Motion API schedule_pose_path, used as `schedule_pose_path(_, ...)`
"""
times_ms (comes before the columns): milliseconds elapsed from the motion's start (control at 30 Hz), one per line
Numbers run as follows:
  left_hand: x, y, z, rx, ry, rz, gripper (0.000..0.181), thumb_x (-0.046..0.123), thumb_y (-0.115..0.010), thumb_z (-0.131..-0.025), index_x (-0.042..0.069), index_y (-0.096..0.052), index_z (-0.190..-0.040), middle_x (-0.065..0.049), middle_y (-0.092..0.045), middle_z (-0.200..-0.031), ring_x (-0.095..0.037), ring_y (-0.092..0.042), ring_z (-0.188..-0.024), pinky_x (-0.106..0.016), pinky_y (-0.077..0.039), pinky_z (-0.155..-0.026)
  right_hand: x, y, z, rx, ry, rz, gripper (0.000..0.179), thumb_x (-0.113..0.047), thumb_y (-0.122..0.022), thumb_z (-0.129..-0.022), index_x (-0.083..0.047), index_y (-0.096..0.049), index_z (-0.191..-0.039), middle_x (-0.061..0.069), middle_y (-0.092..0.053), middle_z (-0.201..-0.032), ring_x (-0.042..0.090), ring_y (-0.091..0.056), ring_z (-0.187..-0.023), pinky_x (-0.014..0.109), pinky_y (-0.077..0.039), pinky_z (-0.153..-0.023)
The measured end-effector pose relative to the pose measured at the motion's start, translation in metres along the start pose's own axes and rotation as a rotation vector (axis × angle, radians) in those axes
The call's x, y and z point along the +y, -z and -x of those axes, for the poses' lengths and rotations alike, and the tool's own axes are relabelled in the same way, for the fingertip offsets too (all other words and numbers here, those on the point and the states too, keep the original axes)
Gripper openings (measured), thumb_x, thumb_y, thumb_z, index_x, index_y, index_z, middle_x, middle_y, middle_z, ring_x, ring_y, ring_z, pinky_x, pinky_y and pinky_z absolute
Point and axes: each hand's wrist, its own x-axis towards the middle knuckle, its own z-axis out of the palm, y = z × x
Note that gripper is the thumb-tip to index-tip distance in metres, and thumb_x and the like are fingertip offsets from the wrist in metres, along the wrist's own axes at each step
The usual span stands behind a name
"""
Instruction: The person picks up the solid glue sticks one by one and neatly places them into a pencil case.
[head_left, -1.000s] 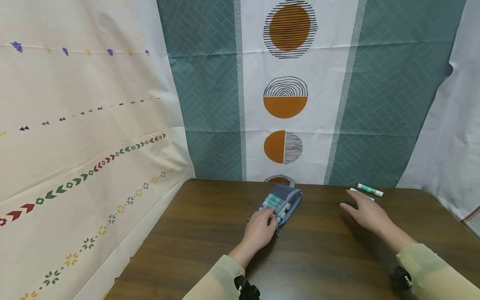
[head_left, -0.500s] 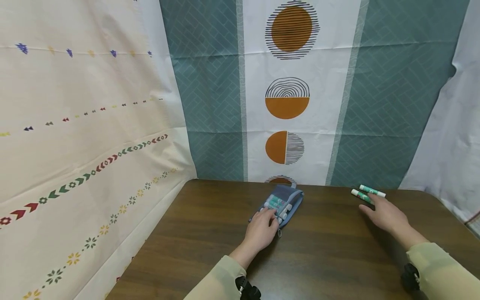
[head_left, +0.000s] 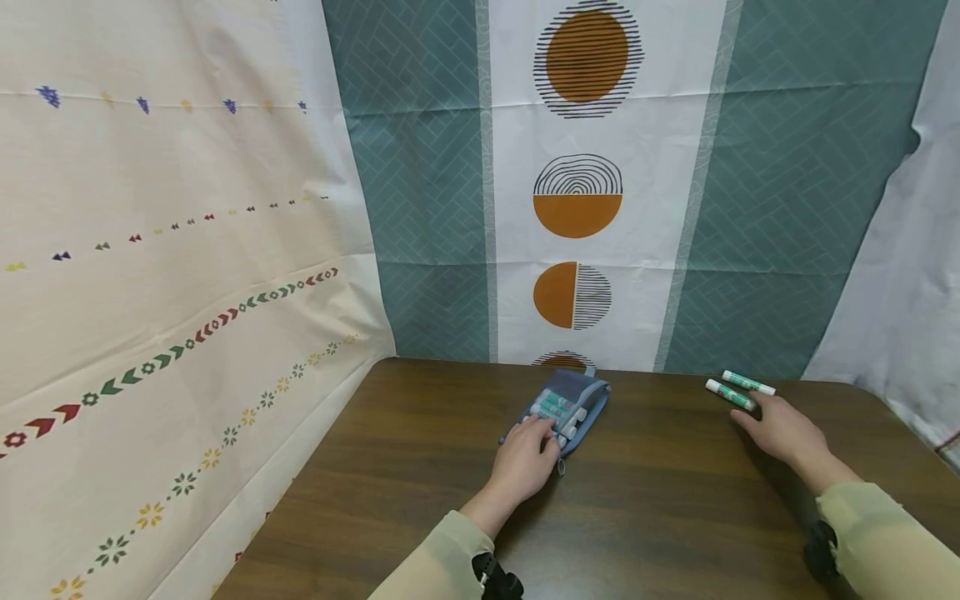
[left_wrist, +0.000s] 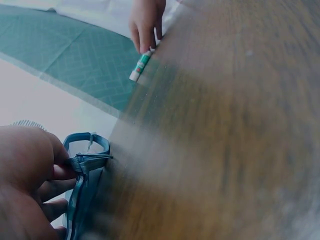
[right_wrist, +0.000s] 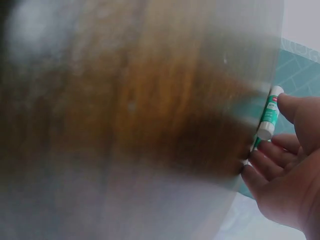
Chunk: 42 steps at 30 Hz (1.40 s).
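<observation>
A blue zippered pencil pouch (head_left: 570, 396) with a see-through mesh side lies on the table, slanting away from me. Several glue sticks (head_left: 557, 407) with white caps and green labels are inside it, some ends showing at its opening. My left hand (head_left: 522, 462) holds the pouch's near end, fingers along its edge in the left wrist view. Two more glue sticks lie side by side at the back right: a nearer one (head_left: 730, 394) and a farther one (head_left: 748, 382). My right hand (head_left: 783, 429) is at their right ends, its thumb beside the nearer stick (right_wrist: 270, 114), fingers spread.
The brown wooden table (head_left: 637, 517) ends at a hanging teal and white cloth (head_left: 427, 250) just behind the pouch and sticks. A cream patterned cloth (head_left: 187, 250) hangs along the left side, and a white one (head_left: 892, 292) on the right.
My right hand has moved right, from over the nearer glue stick to the right ends of the pair, uncovering most of that stick. The left hand has stayed on the pouch.
</observation>
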Motion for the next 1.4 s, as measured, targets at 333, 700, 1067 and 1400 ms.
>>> schedule_pose_path(333, -0.001, -0.001, 0.000, 0.003, -0.003, -0.009, 0.019, 0.013, -0.062, -0.103, 0.016, -0.064, -0.085, -0.010, -0.072, -0.146, -0.036, -0.057, -0.147, -0.057, -0.040, -0.125, 0.000, -0.001, -0.001, -0.002, -0.005, -0.008, 0.066, -0.033, -0.066, -0.108, 0.021, -0.049, -0.143, 0.049, -0.056, -0.134, 0.066, -0.061, -0.115, 0.072, -0.054, -0.082)
schedule_pose_path(700, -0.002, -0.001, 0.001, 0.003, -0.012, -0.002, 0.020, 0.012, -0.061, -0.103, 0.016, -0.063, -0.083, -0.010, -0.072, -0.146, -0.037, -0.057, -0.148, -0.058, -0.039, -0.126, -0.005, 0.001, 0.002, 0.027, -0.003, -0.031, 0.032, -0.025, -0.066, -0.107, 0.006, -0.069, -0.111, 0.012, -0.059, -0.086, 0.027, -0.054, -0.075, 0.042, -0.041, -0.062)
schedule_pose_path(1067, -0.003, -0.001, 0.000, 0.001, -0.008, 0.008, 0.022, 0.012, -0.061, -0.103, 0.017, -0.061, -0.082, -0.011, -0.071, -0.147, -0.037, -0.056, -0.148, -0.058, -0.039, -0.126, -0.010, -0.001, -0.001, -0.020, -0.089, -0.032, 0.035, -0.029, -0.058, -0.109, 0.003, -0.071, -0.105, 0.011, -0.060, -0.082, 0.027, -0.055, -0.072, 0.045, -0.044, -0.060)
schedule_pose_path(1400, -0.002, -0.001, 0.001, 0.001, -0.003, 0.009, 0.019, 0.011, -0.061, -0.103, 0.016, -0.065, -0.085, -0.010, -0.071, -0.146, -0.037, -0.056, -0.148, -0.058, -0.039, -0.126, -0.010, -0.005, -0.004, 0.004, -0.119, -0.016, 0.031, -0.028, -0.054, -0.107, -0.007, -0.068, -0.089, 0.009, -0.053, -0.078, 0.026, -0.053, -0.069, 0.045, -0.043, -0.058)
